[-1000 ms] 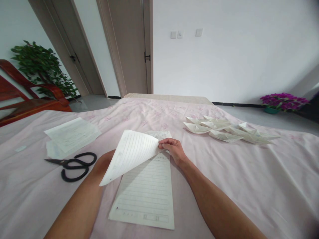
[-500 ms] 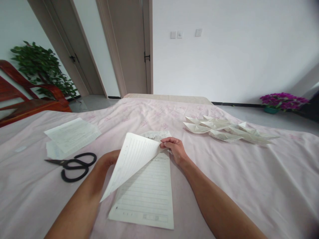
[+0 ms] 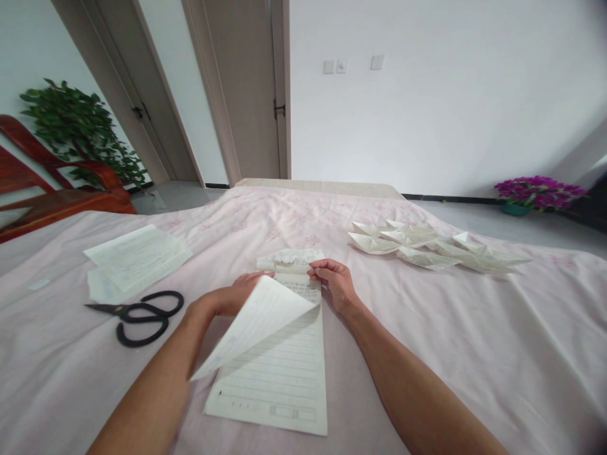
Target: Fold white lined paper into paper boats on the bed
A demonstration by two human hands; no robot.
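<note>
over the notepad (image 3: 279,382), lifted sheet (image 3: 256,319) sits lower.

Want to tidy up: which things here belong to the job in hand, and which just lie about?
Seemingly in the job: lined paper; left hand; right hand; perhaps scissors, loose sheets, folded papers.
Seemingly incidental: white scrap, chair, leafy plant, purple flowers.

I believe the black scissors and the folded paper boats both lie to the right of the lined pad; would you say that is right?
Not quite: the head view shows the black scissors to the left of the lined pad; the folded paper boats do lie to its right.
</note>
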